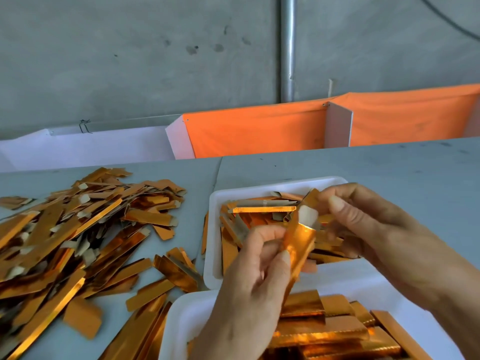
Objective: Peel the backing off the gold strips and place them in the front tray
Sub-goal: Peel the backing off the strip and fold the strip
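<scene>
The left hand [255, 271] holds a gold strip [298, 245] upright between thumb and curled fingers, its grip narrow and closed on the strip's lower part. The right hand [363, 219] pinches the pale backing [307, 215] at the strip's top end, where it curls away from the gold face. Both hands hover above two white trays. The front tray [181, 320], nearest the person, contains flat gold strips lying side by side. The far tray [259, 189], just behind it, holds a jumble of gold pieces and greyish backing scraps. To the left, a large loose pile of strips [78, 229] spreads across the grey surface [389, 165].
</scene>
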The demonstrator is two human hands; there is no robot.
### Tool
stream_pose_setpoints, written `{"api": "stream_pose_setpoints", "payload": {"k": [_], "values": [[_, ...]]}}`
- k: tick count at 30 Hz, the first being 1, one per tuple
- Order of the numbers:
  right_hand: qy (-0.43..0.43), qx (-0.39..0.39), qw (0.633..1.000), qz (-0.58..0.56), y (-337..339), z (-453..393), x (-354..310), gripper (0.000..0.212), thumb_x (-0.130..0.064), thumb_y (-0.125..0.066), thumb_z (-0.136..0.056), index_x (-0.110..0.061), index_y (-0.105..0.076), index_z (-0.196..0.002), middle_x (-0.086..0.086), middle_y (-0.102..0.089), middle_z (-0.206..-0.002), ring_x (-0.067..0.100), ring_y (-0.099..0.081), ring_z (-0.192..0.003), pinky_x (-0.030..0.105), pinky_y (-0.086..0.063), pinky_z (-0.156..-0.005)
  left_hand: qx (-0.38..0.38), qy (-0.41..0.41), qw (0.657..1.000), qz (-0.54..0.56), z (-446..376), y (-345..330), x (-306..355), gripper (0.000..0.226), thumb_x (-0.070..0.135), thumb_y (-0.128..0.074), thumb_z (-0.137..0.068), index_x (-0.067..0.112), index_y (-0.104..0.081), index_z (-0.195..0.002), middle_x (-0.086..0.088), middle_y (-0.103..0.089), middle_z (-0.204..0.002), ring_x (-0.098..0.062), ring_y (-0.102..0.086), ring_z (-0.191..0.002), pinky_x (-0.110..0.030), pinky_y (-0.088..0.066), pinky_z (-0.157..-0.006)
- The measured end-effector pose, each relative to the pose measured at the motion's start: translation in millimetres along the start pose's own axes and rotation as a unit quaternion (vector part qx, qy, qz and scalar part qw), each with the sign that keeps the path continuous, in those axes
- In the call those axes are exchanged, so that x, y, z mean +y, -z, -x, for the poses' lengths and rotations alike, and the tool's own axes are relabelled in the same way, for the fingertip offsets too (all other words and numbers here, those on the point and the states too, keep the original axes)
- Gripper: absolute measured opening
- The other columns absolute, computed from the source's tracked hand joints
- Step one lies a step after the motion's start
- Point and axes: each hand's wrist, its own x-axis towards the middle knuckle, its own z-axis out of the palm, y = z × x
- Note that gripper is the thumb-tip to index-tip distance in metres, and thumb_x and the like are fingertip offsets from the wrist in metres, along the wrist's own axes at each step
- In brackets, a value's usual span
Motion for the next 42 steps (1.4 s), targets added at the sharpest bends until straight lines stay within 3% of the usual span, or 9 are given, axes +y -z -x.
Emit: {"api": "stream_pose_setpoints", "payload": {"k": [3,8,15,23,26,32,36,38,42], "values": [[-0.008,-0.044,0.999,-0.029,0,-1,1,0.027,-0.042,-0.072,-0.077,-0.019,-0.071,-0.092,-0.003,-0.063,-0.071,0.008,-0.054,-0.061,0.015,-0.043,-0.053,-0.001,-0.031,0.996,-0.084,0,-4,0,0.019,0.022,-0.043,-0.099,0.035,-0.052,-0.109,0.021,-0.069,-0.094,0.004,-0.065,-0.086,-0.008,-0.047,-0.071],[-0.043,-0.061,0.994,-0.084,1,-1,1,0.025,-0.032,-0.069,-0.067,-0.019,-0.072,-0.088,0.011,-0.062,-0.073,0.015,-0.056,-0.054,0.018,-0.047,-0.051,0.078,-0.089,0.975,-0.189,1,-5,-4,0.033,0.058,-0.062,-0.075,0.042,-0.058,-0.103,0.021,-0.059,-0.092,0.0,-0.058,-0.09,-0.007,-0.044,-0.068],[-0.046,-0.104,0.99,-0.089,2,0,-2,0.018,-0.026,-0.069,-0.068,-0.017,-0.07,-0.084,0.009,-0.066,-0.071,0.021,-0.066,-0.06,0.022,-0.052,-0.056,0.101,-0.092,0.975,-0.174,-2,-1,-8,0.03,0.022,-0.077,-0.076,0.038,-0.064,-0.098,0.021,-0.065,-0.091,0.004,-0.061,-0.09,-0.003,-0.043,-0.072],[0.031,-0.128,0.991,-0.021,6,3,-7,0.009,-0.028,-0.074,-0.083,-0.021,-0.069,-0.085,0.009,-0.069,-0.081,0.023,-0.069,-0.075,0.023,-0.053,-0.062,0.086,-0.084,0.982,-0.144,-2,1,-7,0.032,0.037,-0.072,-0.073,0.048,-0.065,-0.102,0.023,-0.067,-0.094,0.005,-0.062,-0.093,-0.004,-0.044,-0.074],[0.03,-0.158,0.987,-0.01,7,5,-10,0.015,-0.027,-0.071,-0.076,-0.023,-0.069,-0.09,0.011,-0.069,-0.086,0.021,-0.068,-0.079,0.023,-0.052,-0.063,0.077,-0.092,0.981,-0.153,-1,2,-7,0.036,0.038,-0.071,-0.075,0.051,-0.062,-0.108,0.022,-0.067,-0.098,0.001,-0.062,-0.097,-0.006,-0.045,-0.077],[0.009,-0.129,0.991,0.04,2,4,-9,0.006,-0.018,-0.069,-0.071,-0.021,-0.066,-0.075,-0.001,-0.059,-0.059,0.011,-0.056,-0.055,0.02,-0.049,-0.055,0.065,-0.104,0.969,-0.213,0,1,-9,0.042,0.043,-0.069,-0.075,0.046,-0.056,-0.115,0.026,-0.062,-0.102,0.001,-0.058,-0.098,-0.007,-0.045,-0.077],[-0.01,-0.126,0.99,0.07,-2,3,-6,0.015,-0.011,-0.069,-0.08,-0.02,-0.062,-0.071,-0.004,-0.052,-0.052,0.008,-0.05,-0.048,0.018,-0.044,-0.05,0.06,-0.099,0.961,-0.251,0,1,-12,0.039,0.04,-0.071,-0.079,0.041,-0.06,-0.117,0.029,-0.059,-0.107,0.005,-0.054,-0.103,-0.011,-0.045,-0.084],[-0.02,-0.14,0.99,0.02,-1,4,-8,0.004,-0.021,-0.066,-0.076,-0.018,-0.064,-0.075,0.003,-0.055,-0.058,0.012,-0.052,-0.051,0.019,-0.045,-0.052,0.064,-0.101,0.961,-0.251,-1,2,-12,0.038,0.036,-0.072,-0.079,0.04,-0.061,-0.116,0.028,-0.06,-0.104,0.004,-0.055,-0.101,-0.009,-0.044,-0.082],[-0.081,-0.171,0.968,-0.167,5,3,-3,0.027,-0.023,-0.065,-0.078,-0.004,-0.065,-0.097,0.015,-0.055,-0.073,0.019,-0.056,-0.056,0.024,-0.049,-0.05,0.072,-0.101,0.961,-0.246,0,4,-10,0.037,0.031,-0.073,-0.079,0.041,-0.061,-0.112,0.028,-0.058,-0.095,0.003,-0.056,-0.094,-0.005,-0.041,-0.076]]}}
